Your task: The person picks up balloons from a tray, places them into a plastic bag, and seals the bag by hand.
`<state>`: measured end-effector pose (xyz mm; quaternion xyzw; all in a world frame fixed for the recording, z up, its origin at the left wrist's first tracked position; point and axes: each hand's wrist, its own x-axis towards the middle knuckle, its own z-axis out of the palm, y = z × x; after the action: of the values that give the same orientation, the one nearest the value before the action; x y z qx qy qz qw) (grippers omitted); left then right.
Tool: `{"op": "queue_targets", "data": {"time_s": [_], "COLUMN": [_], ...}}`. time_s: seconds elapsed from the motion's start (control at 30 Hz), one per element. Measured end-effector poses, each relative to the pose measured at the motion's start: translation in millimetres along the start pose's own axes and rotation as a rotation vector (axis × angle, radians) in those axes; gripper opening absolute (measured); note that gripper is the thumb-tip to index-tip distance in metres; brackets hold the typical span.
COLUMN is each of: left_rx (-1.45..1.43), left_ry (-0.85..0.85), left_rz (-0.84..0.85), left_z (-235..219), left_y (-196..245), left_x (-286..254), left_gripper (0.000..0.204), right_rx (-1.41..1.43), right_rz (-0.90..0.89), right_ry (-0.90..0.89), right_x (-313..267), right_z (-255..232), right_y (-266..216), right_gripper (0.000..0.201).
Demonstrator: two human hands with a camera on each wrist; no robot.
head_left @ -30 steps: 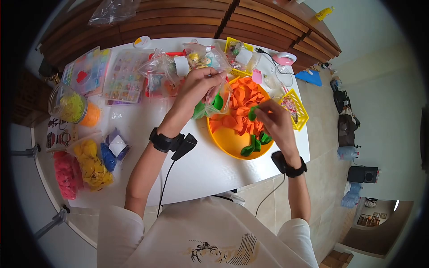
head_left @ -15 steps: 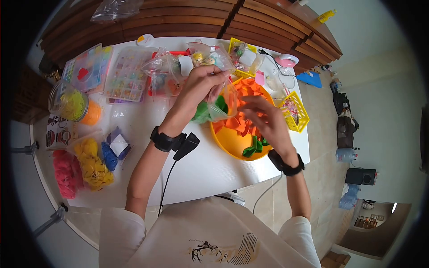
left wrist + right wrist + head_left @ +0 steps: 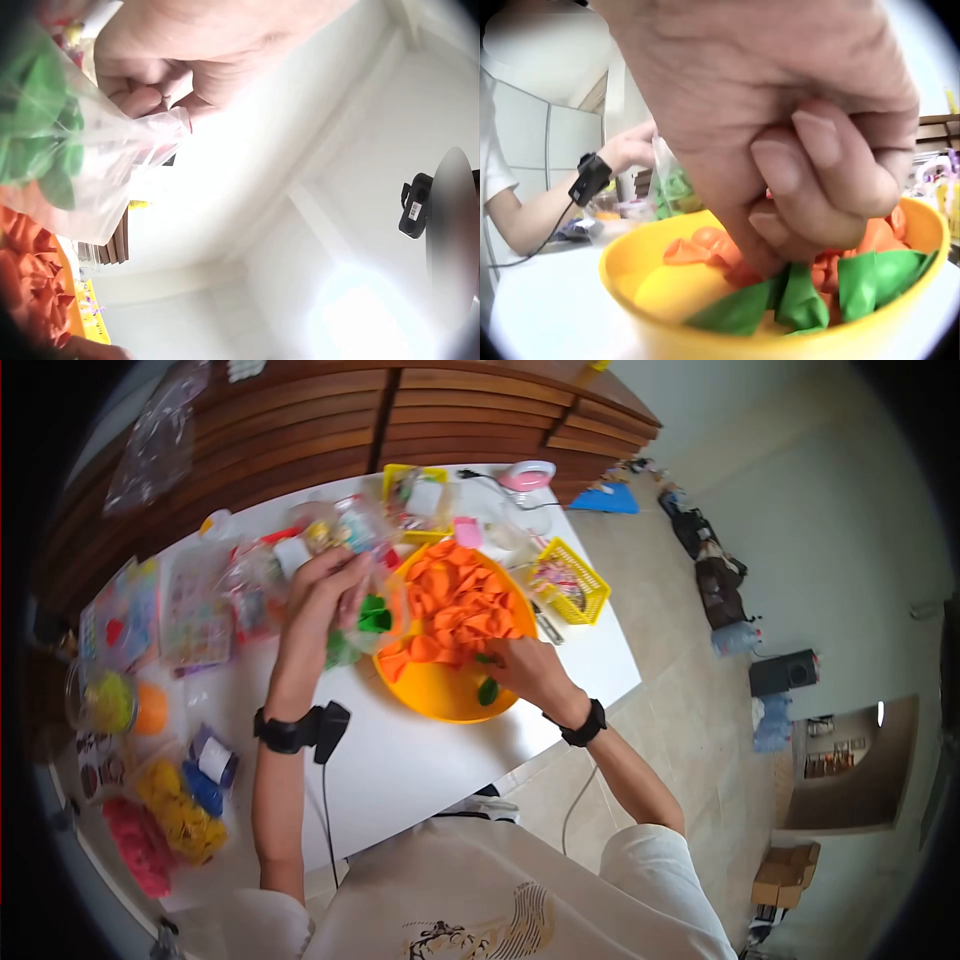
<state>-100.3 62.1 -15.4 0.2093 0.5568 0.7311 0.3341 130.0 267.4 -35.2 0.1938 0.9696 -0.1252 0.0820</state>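
Observation:
My left hand pinches the top of a clear plastic bag, which hangs beside the yellow bowl with limp green balloons inside. In the bowl, many limp orange balloons are heaped toward the back. My right hand reaches down into the bowl's right side. Its fingers are curled in the right wrist view, with the fingertips on a green balloon; another green balloon lies beside it. The exact contact under the fingertips is partly hidden.
Yellow baskets stand right of and behind the bowl. At the left are bead cases, a jar, and bags of yellow and pink pieces. A wooden cabinet runs behind the table.
The head view has shifted and turned. My right hand held a green balloon near the bag, then opened above the bowl, and is now lowered into it. My left hand still holds the bag.

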Motion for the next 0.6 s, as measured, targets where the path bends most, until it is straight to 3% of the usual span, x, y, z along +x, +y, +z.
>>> {"op": "queue_targets", "data": {"time_s": [0.23,0.3,0.43,0.53,0.6], "left_rx": [-0.030,-0.026,-0.041,-0.040,-0.046], "left_ry": [0.037,0.004,-0.004,-0.003,-0.009], "left_rz": [-0.072,-0.013,-0.014,-0.014,-0.003], "left_z": [-3,-4,-4,-4,-5], "left_y": [-3,-5,-1,-1,-4], "left_x": [5,4,1,2,3], "left_gripper": [0.017,0.016,0.018,0.021,0.021], "right_rx": [0.143,0.152,0.225,0.318,0.418], "right_rz": [-0.027,-0.041,-0.061,-0.040,-0.142], "right_ry": [0.023,-0.013,0.128,0.124,0.276], "right_x": [6,9,14,12,15], "right_z": [-42,-45,-43,-51,-50], "right_y": [-16,-18,-18,-29,-31], "right_gripper": [0.024,0.022,0.022,0.017,0.014]}}
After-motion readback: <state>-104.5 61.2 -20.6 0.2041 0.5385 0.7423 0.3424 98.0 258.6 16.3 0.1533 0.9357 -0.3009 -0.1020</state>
